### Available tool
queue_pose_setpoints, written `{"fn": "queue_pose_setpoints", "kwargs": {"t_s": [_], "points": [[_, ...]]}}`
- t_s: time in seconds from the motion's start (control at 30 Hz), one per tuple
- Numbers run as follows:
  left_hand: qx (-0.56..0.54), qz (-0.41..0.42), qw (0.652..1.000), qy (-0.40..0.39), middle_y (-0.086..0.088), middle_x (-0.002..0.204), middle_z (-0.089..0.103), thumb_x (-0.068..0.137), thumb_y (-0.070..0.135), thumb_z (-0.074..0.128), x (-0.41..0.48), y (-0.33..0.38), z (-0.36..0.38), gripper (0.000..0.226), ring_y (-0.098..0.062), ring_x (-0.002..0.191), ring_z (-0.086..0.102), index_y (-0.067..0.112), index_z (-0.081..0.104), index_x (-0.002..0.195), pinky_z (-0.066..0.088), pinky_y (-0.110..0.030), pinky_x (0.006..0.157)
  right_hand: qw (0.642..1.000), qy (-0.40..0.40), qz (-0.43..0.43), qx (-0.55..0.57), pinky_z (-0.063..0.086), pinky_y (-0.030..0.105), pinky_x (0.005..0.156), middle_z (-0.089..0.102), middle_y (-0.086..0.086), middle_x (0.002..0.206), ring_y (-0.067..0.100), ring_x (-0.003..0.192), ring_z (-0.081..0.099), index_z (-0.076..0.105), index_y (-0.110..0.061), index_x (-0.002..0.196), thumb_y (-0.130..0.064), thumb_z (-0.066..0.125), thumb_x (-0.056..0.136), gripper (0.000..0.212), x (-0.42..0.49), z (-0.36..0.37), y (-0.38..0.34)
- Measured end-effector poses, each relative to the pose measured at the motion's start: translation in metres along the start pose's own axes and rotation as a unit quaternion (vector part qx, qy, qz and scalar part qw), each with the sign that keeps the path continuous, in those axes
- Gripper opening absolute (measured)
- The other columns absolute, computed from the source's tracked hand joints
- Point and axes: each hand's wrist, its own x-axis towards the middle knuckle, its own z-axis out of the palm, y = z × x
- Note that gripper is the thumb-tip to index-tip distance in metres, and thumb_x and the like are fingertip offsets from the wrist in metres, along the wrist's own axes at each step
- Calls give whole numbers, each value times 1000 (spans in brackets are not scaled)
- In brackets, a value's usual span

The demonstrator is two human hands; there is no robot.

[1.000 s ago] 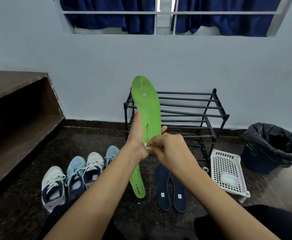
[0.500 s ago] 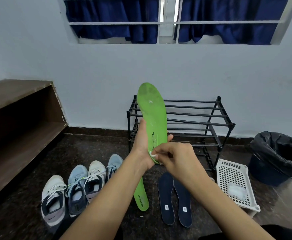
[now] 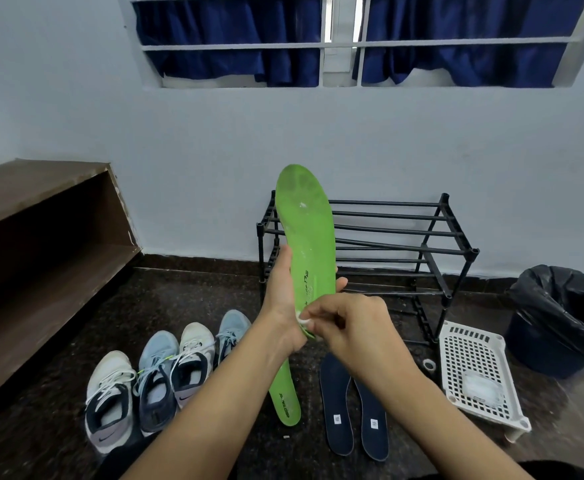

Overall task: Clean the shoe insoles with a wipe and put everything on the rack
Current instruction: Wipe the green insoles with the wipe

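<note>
- Your left hand (image 3: pixel 281 306) grips the held green insole (image 3: pixel 306 230) at its middle, fingers curled round its edges. The hand holds the insole upright in front of the rack (image 3: pixel 404 233), toe end up.
- Your right hand (image 3: pixel 349 323) pinches a small white wipe (image 3: pixel 302 318) against the insole's lower half, close to your left palm.
- The wipe is only a tiny wad. Scrub hard and it could slip from your fingertips, so bare fingers smear the surface instead of cleaning it.
- Pale marks show on the toe area above your grip. Working only near the heel would leave them, so I judge most of this insole is not yet wiped.
- The insole looks thin and flexible. Pressing high up while you support it only at mid-length may fold it or lever it out of your grip.
- A drop would land it on the second green insole (image 3: pixel 283 396), the dark insoles (image 3: pixel 337 403) or the shoes (image 3: pixel 166 372) on the floor, where it could pick up dirt.
</note>
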Motion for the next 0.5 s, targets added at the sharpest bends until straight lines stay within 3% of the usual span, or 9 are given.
{"fn": "queue_pose_setpoints", "kwargs": {"t_s": [0.07,0.13,0.2,0.37,0.5], "points": [[-1,1,1000,-1,-14,100,68,95,68,32,1,0,-1,75,-24,75,70,6,65,122,55,-37,74,996,-17,-14,-81,52,30,77,70,2,88,17,82,65,74,-27,91,-14,64,85,18,0,2,1],[2,6,1000,3,-15,103,68,95,68,31,2,-1,0,75,-23,76,70,6,64,122,56,-38,75,992,-23,-21,-120,51,34,79,70,2,90,22,85,65,72,-28,93,-14,62,86,18,-1,3,-1],[9,21,1000,7,-14,101,68,95,68,30,3,-2,0,75,-23,74,71,6,63,123,57,-37,72,995,-11,-27,-100,50,31,78,71,-3,84,17,82,65,72,-27,90,-16,64,84,15,-1,3,-2],[29,34,999,2,-11,76,74,93,69,33,2,-1,-2,72,-22,69,71,8,67,112,58,-33,63,993,46,59,96,46,13,62,69,-9,71,0,66,61,74,-26,82,-17,70,80,10,-1,4,-6],[34,20,999,0,-12,78,74,93,69,33,1,-2,-5,72,-24,71,70,8,68,111,56,-33,65,997,3,33,67,44,8,65,70,-8,75,-3,69,60,75,-22,88,-13,70,81,12,-1,3,-7]]}}
